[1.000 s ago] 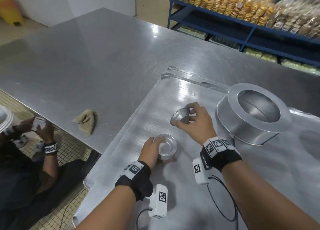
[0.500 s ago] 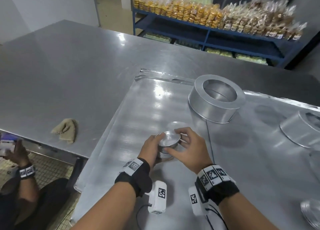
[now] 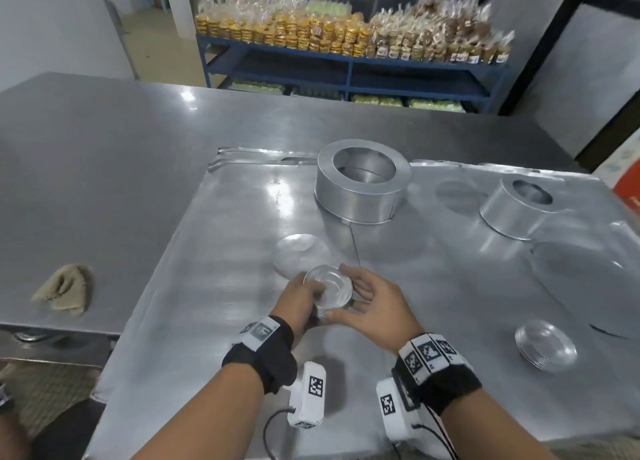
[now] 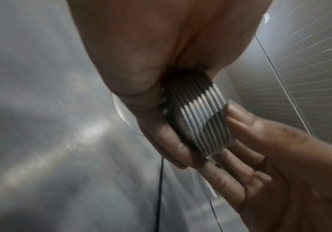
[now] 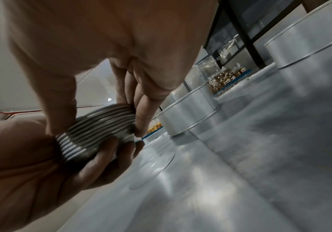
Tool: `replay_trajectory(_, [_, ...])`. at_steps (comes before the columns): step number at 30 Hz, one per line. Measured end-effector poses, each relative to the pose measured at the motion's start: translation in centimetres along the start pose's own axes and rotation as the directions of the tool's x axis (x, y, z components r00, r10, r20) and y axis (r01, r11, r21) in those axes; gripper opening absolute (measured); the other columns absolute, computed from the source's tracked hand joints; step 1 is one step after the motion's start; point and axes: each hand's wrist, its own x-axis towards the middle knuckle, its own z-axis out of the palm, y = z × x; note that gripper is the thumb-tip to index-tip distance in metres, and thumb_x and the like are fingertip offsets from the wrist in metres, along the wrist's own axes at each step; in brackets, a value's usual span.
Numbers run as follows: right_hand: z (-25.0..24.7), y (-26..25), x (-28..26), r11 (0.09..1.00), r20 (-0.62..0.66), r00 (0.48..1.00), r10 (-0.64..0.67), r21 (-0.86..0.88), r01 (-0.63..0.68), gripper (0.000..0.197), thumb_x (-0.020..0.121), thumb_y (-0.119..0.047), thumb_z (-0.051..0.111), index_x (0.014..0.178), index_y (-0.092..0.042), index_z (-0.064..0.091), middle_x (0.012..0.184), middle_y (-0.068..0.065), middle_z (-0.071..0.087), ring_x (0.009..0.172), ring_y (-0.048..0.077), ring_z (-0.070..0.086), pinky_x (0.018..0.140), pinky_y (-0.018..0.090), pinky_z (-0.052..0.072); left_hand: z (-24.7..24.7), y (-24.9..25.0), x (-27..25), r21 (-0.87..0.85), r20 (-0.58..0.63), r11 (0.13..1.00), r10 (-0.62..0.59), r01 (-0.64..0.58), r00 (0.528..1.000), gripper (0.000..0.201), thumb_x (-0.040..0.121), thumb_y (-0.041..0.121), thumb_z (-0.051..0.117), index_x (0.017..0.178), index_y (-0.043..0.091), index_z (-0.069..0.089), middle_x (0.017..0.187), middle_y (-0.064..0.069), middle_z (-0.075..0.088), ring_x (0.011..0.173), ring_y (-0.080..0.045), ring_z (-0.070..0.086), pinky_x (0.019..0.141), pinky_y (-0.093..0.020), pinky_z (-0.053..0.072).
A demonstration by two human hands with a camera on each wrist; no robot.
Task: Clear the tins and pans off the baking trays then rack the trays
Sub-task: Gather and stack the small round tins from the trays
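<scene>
A stack of several small ribbed tins [image 3: 328,288] is held just above the left baking tray [image 3: 221,252]. My left hand [image 3: 298,299] cups the stack from the left and below. My right hand [image 3: 370,298] pinches it from the right with thumb and fingers. The left wrist view shows the stack [image 4: 201,117] on its side between both hands. In the right wrist view the stack [image 5: 93,131] sits between my right fingers [image 5: 141,109] and my left palm. On the trays stand a large round tin [image 3: 360,179], a medium tin [image 3: 516,207] and a second stack of small tins [image 3: 545,345].
The right baking tray [image 3: 467,304] abuts the left one on a steel table [image 3: 104,165]. A flat round disc [image 3: 298,256] lies just beyond my hands. A beige cloth [image 3: 64,288] lies at the table's left edge. Blue shelves [image 3: 346,68] of packed goods stand behind.
My right hand carried a single small tin over and set it onto the tin by my left hand. Both hands now hold the stack together. The head view has swung right.
</scene>
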Motion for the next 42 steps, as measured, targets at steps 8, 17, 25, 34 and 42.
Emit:
replay_trajectory(8, [-8.0, 1.1, -3.7, 0.997, -0.135, 0.991, 0.011, -0.075, -0.021, 0.029, 0.087, -0.005, 0.072, 0.096, -0.032, 0.07, 0.093, -0.01, 0.077, 0.094, 0.006, 0.072, 0.088, 0.032, 0.059, 8.7, -2.5, -2.2, 0.043, 0.141, 0.998, -0.046, 0.041, 0.989, 0.038, 0.079, 0.006, 0.057, 0.117, 0.0, 0.059, 0.104, -0.027, 0.067, 0.087, -0.045, 0.069, 0.079, -0.06, 0.056])
replay_trajectory(17, [-15.6, 2.9, -7.9, 0.945, -0.252, 0.965, 0.066, -0.295, -0.142, 0.032, 0.075, -0.006, 0.072, 0.074, -0.038, 0.073, 0.08, -0.009, 0.078, 0.078, 0.008, 0.074, 0.073, 0.027, 0.061, 16.6, -6.2, -2.5, 0.205, 0.137, 0.977, -0.086, 0.057, 0.987, 0.037, 0.082, 0.007, 0.053, 0.118, 0.001, 0.06, 0.107, -0.025, 0.068, 0.087, -0.035, 0.066, 0.07, -0.041, 0.059])
replay_trajectory(25, [-19.7, 5.6, -10.0, 0.901, -0.348, 0.926, 0.147, -0.34, -0.271, 0.022, 0.07, -0.008, 0.074, 0.09, -0.018, 0.08, 0.08, -0.002, 0.078, 0.077, 0.009, 0.073, 0.079, 0.036, 0.06, 21.1, -9.0, -1.3, 0.424, 0.117, 0.906, -0.071, 0.015, 0.991, 0.049, 0.052, 0.005, 0.053, 0.095, -0.013, 0.068, 0.074, -0.015, 0.063, 0.068, -0.025, 0.056, 0.062, -0.027, 0.043])
replay_trajectory(34, [-21.9, 7.4, -10.0, 0.863, -0.345, 0.92, 0.189, -0.389, -0.323, 0.02, 0.071, -0.01, 0.075, 0.089, -0.014, 0.081, 0.077, 0.004, 0.077, 0.075, 0.014, 0.073, 0.076, 0.036, 0.06, 23.8, -10.7, -0.3, 0.536, 0.069, 0.844, -0.035, -0.007, 0.997, 0.038, 0.043, 0.002, 0.051, 0.071, 0.012, 0.075, 0.067, -0.009, 0.068, 0.069, -0.024, 0.059, 0.067, -0.031, 0.048])
replay_trajectory(42, [-22.6, 7.6, -9.8, 0.808, -0.351, 0.914, 0.202, -0.468, -0.358, 0.013, 0.069, -0.018, 0.081, 0.083, -0.016, 0.08, 0.074, 0.005, 0.076, 0.071, 0.016, 0.072, 0.075, 0.034, 0.059, 23.9, -10.6, 0.0, 0.646, 0.097, 0.761, 0.003, -0.066, 0.995, 0.045, 0.06, -0.006, 0.057, 0.098, 0.006, 0.078, 0.074, -0.008, 0.071, 0.074, -0.021, 0.064, 0.074, -0.032, 0.055])
